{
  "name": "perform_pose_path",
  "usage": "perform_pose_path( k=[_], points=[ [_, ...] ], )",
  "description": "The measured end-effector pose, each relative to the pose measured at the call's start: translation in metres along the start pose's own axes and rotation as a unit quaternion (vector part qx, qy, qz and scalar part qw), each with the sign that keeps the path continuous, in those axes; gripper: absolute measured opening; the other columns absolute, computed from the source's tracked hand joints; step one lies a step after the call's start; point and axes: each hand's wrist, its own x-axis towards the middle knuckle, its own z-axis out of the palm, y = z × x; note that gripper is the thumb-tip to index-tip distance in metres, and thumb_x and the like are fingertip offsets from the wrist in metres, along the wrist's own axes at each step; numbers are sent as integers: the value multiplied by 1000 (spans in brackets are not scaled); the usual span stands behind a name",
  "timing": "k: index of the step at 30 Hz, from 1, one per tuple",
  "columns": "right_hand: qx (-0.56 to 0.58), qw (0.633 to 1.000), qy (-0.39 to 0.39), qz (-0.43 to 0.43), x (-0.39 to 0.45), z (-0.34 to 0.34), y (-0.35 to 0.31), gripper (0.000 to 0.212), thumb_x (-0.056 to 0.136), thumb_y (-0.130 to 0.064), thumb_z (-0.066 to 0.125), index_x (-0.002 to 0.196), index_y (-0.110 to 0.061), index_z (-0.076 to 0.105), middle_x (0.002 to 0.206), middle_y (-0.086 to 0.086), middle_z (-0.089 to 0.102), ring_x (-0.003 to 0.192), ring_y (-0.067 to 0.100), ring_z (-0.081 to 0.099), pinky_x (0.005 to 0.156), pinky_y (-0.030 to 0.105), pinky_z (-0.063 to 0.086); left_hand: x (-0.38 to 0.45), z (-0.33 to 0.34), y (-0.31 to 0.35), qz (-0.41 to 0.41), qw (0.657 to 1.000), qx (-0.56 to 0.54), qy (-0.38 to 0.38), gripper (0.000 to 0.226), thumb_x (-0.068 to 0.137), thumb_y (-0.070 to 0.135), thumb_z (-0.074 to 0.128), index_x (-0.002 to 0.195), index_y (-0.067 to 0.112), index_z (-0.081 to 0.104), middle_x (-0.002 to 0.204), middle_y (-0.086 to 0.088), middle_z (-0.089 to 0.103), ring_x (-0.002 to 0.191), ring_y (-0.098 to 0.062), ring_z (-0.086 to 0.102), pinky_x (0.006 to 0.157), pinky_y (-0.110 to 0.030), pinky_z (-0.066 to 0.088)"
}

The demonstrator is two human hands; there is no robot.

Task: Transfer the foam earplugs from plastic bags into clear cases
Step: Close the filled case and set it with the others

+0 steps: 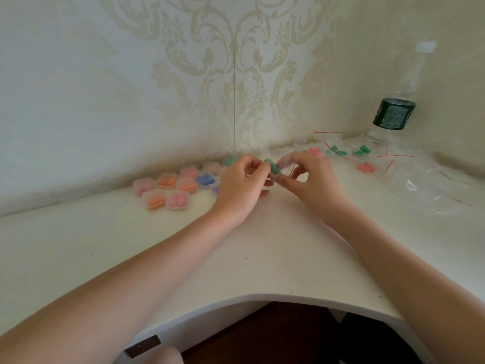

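My left hand (240, 183) and my right hand (312, 179) meet over the white desk and pinch a small clear plastic bag (284, 168) between them. Green foam earplugs (273, 166) show at the bag's left side, by my left fingertips. Something pale lies on the desk under my hands; I cannot tell what it is. Left of my hands lie several shut clear cases (168, 189) filled with pink, orange and blue earplugs. Bags with green earplugs (338, 151) and pink earplugs (366, 168) lie at the right.
A clear water bottle (393, 111) with a dark green label stands in the right back corner. Empty crumpled bags (430, 187) with red zip lines lie at the right. Patterned wallpaper walls close the corner. The desk's curved front edge (262, 298) is near me.
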Motion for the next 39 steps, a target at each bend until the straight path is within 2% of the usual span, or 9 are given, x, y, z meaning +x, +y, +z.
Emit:
perform_pose_path(
  k=[4, 11, 17, 22, 24, 28, 31, 35, 39],
  points=[
    [-13, 1000, -25, -8, -2, 1, -4, 9, 81, -28, 72, 84, -23, 65, 92, -12, 61, 75, 3, 54, 64, 9, 35, 2, -3, 1, -1, 1000, -6, -1, 26, 99, 16, 48, 74, 12, 55, 74, -1, 64, 61, -8, 67, 62, -27, 59],
    [55, 998, 38, 2, -1, -2, -9, 3, 88, -9, 64, 90, -11, 65, 92, -18, 63, 68, -12, 52, 66, 4, 39, 5, -4, -4, 16, 998, -37, -43, 20, 98, 7, 47, 78, 9, 53, 83, -5, 63, 80, -13, 67, 71, -27, 58],
    [28, 999, -39, 9, 0, -2, -4, 31, 91, -10, 59, 114, -31, 62, 107, -17, 63, 66, -2, 54, 63, 8, 42, 5, -8, -4, 24, 996, -2, -89, 14, 94, 7, 51, 82, 9, 56, 87, -4, 63, 83, -8, 65, 69, -23, 57],
    [45, 991, -123, 30, 0, -10, -8, 23, 95, -13, 52, 93, -35, 54, 91, -2, 65, 65, 12, 65, 57, 23, 47, 3, -13, -2, 48, 984, 85, -146, 20, 90, 2, 47, 75, 12, 54, 78, 3, 59, 81, -9, 56, 71, -26, 52],
    [28, 990, -136, 28, 2, -15, -8, 19, 95, -16, 54, 88, -34, 53, 92, 6, 65, 63, 13, 65, 54, 19, 47, 1, -11, -2, 58, 982, 102, -149, 19, 90, 2, 47, 74, 10, 54, 76, 1, 55, 79, -11, 51, 72, -30, 51],
    [-1, 993, -109, 35, 2, -18, -7, 17, 93, -16, 57, 84, -30, 53, 89, -3, 66, 68, 11, 66, 53, 16, 48, 1, -10, -2, 62, 984, 103, -130, 20, 92, 5, 46, 75, 12, 53, 77, 0, 57, 80, -12, 54, 67, -26, 49],
    [68, 993, -68, 67, 1, -17, -11, 13, 90, -16, 63, 81, -20, 54, 90, -12, 64, 72, 10, 67, 54, 20, 51, 3, -11, -3, 39, 992, 82, -83, 24, 94, 7, 43, 72, 17, 50, 78, 5, 61, 82, -11, 61, 61, -23, 49],
    [74, 995, 13, 68, -4, -7, -18, 23, 85, -14, 68, 70, -23, 54, 83, 2, 64, 69, 14, 63, 52, 30, 57, 6, -10, -3, -1, 999, 38, -37, 26, 95, 7, 41, 71, 14, 46, 79, -1, 64, 69, -17, 65, 56, -27, 50],
    [81, 993, 68, 57, -5, -1, -21, 19, 84, -11, 65, 72, -24, 58, 82, 7, 64, 67, 9, 57, 46, 29, 55, 6, -8, 0, -40, 999, -26, -13, 25, 97, 5, 38, 73, 11, 43, 78, -7, 63, 57, -18, 66, 53, -29, 50]
  ],
)
